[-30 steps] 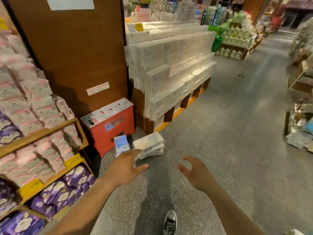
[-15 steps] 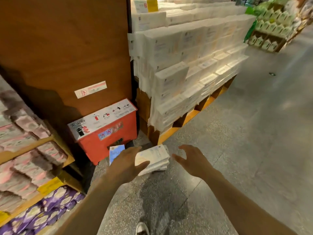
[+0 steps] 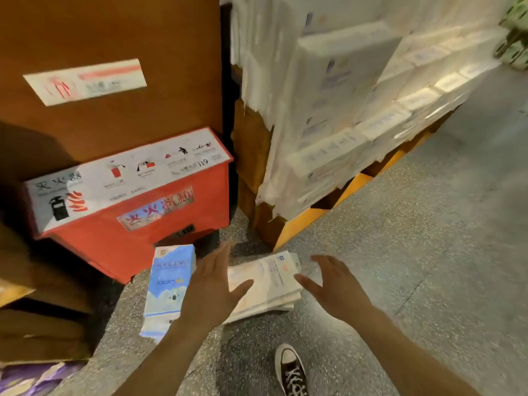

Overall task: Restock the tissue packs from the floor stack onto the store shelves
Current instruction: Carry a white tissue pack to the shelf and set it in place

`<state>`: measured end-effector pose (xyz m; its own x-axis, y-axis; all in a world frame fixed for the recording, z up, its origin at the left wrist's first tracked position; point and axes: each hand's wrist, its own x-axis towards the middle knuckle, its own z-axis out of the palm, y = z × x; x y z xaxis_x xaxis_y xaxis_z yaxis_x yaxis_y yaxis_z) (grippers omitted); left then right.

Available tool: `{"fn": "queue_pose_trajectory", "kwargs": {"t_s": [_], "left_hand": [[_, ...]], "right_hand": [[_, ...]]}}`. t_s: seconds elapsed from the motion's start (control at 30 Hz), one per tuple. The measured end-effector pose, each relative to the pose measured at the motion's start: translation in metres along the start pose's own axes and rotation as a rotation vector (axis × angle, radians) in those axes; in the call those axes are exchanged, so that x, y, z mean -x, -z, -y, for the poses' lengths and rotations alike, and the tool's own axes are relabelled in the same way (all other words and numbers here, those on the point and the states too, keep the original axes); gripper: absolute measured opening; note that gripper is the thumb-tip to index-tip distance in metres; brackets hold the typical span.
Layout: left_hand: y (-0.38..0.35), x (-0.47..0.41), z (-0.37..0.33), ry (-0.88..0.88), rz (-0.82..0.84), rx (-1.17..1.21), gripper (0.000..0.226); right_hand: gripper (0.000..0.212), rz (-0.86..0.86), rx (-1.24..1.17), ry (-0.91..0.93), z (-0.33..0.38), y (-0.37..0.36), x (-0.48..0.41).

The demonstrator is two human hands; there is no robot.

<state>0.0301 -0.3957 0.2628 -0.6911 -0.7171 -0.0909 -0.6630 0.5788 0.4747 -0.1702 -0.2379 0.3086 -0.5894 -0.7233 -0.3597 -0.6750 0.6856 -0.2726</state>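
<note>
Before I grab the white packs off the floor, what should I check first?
1. Left hand open: ok.
2. Right hand open: ok.
3. White pack stack lies between both hands: ok.
4. Hands touching the stack: cannot tell.
5. Blue pack apart from the stack: cannot tell, left hand hides the gap.
6. Shoe clear of the stack: ok.

Beyond my left grip (image 3: 211,287) a red fire-extinguisher box (image 3: 137,215) sits against a brown panel (image 3: 114,32), my black sneaker (image 3: 291,372) nearer me.
</note>
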Motion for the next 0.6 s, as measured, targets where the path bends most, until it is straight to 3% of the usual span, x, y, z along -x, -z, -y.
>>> {"fn": "queue_pose_trajectory", "kwargs": {"t_s": [0.23,0.33,0.43,0.57,0.6], "left_hand": [[-0.215,-0.092,0.116,0.297,0.052,0.118,0.100],[-0.278,-0.108,0.159,0.402,0.084,0.116,0.104],[-0.321,-0.112,0.188,0.481,0.112,0.145,0.107],[-0.351,-0.112,0.211,0.651,0.155,0.327,0.114],[-0.354,-0.113,0.212,0.677,0.153,0.384,0.115]], "right_hand": [[0.088,0.045,-0.029,-0.073,-0.081,-0.176,-0.173],[0.092,0.083,-0.111,-0.126,-0.104,-0.234,-0.226],[0.109,0.175,-0.216,-0.226,-0.116,-0.275,-0.265],[0.073,0.231,-0.410,-0.327,-0.125,-0.305,-0.294],[0.077,0.225,-0.422,-0.330,-0.130,-0.311,-0.300]]}}
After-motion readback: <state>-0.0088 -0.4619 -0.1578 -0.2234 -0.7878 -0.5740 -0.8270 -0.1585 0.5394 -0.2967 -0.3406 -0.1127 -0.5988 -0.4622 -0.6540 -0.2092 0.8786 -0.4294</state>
